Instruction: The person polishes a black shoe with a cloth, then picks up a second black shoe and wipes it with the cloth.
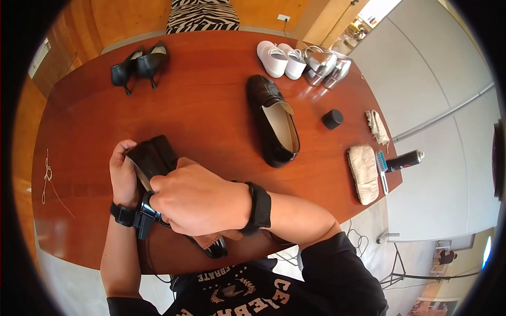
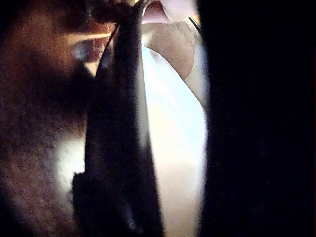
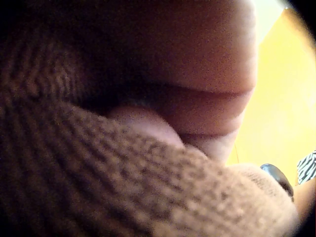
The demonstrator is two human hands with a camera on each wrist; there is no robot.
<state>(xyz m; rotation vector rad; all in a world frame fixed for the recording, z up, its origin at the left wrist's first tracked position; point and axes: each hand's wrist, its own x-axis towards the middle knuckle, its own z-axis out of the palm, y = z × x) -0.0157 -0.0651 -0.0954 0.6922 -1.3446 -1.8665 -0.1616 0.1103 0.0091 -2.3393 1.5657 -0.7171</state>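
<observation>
My left hand (image 1: 124,176) grips a dark brown leather shoe (image 1: 153,157) at the table's near left. Across that shoe lies my right hand (image 1: 197,203), its fingers curled round a brown ribbed cloth (image 1: 213,243), (image 3: 123,173). A glossy dark shoe end (image 1: 217,249) shows below the cloth; whether it belongs to the held shoe, I cannot tell. The left wrist view catches the dark shoe edge (image 2: 118,128) and pale lining (image 2: 175,148) close up. A matching loafer (image 1: 266,124) stands at the table's middle. My right fingertips are hidden in the head view.
Black heels (image 1: 150,62) stand back left; white shoes (image 1: 273,59) and silver shoes (image 1: 319,66) back right. Toward the right edge are a black jar (image 1: 332,119), beige pad (image 1: 362,174), brush (image 1: 382,171), spray can (image 1: 405,161) and off-white cloth (image 1: 377,128). A lace (image 1: 48,174) lies far left.
</observation>
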